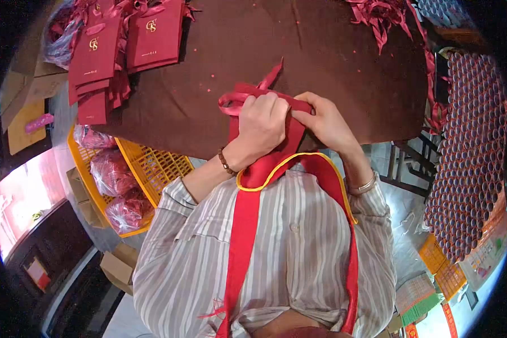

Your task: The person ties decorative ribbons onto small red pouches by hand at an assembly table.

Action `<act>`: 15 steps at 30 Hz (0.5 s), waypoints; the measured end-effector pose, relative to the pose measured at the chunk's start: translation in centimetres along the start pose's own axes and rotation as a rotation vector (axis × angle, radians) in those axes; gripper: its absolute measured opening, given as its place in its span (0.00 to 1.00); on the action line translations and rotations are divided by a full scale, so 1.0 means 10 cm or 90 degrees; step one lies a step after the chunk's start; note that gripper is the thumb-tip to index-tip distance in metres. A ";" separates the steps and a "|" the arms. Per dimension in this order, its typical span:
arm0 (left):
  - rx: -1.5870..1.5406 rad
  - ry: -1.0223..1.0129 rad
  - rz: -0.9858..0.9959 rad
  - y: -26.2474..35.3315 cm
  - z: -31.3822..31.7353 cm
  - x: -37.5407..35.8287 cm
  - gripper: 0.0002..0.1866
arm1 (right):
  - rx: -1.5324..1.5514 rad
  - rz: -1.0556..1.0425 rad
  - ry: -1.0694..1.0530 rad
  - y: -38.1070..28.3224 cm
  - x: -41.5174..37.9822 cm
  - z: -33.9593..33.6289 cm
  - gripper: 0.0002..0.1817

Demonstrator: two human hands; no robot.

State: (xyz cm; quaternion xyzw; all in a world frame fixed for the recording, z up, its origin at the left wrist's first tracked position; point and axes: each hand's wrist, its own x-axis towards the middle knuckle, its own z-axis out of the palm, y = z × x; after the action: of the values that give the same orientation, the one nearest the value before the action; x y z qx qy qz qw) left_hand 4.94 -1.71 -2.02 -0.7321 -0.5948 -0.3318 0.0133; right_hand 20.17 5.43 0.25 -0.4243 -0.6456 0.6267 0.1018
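A dark red bag (294, 134) with a red ribbon (272, 75) at its top is held at the table's near edge. My left hand (263, 125) is closed on its top left part, with a ribbon loop sticking out to the left of the fingers. On the right, my right hand (328, 123) pinches the bag's upper edge between thumb and fingers. The two hands are close together. What lies under my left fingers is hidden. The lower part of the bag meets the yellow-edged red apron.
Stacked red bags (155, 35) with gold print lie at the table's (236, 34) back left. Red ribbons (382, 17) are heaped at the back right. Yellow crates (152, 163) with wrapped bundles stand lower left. Rows of small round items (470, 141) are on the right.
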 end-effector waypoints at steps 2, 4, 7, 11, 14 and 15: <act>0.006 0.000 0.008 0.00 0.02 -0.01 0.06 | -0.031 -0.030 0.025 -0.02 -0.03 0.02 0.14; 0.015 0.001 0.015 -0.01 0.01 -0.01 0.07 | -0.033 -0.042 0.028 -0.01 -0.05 0.03 0.14; 0.006 0.006 0.019 0.02 0.00 -0.01 0.05 | -0.038 -0.063 0.041 0.02 -0.07 0.03 0.13; 0.009 0.059 0.005 0.02 0.07 0.00 0.05 | -0.028 -0.071 0.039 0.09 -0.06 0.02 0.12; 0.006 0.067 0.004 0.00 0.13 -0.01 0.06 | -0.018 -0.048 0.034 0.07 -0.08 0.00 0.12; 0.008 0.043 0.004 -0.01 0.13 -0.01 0.06 | -0.017 -0.049 0.034 0.11 -0.07 0.00 0.12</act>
State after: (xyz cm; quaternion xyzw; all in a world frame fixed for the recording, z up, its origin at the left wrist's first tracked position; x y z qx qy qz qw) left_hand 5.51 -1.28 -3.15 -0.7221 -0.5938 -0.3526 0.0389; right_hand 21.06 4.77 -0.43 -0.4171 -0.6670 0.6020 0.1370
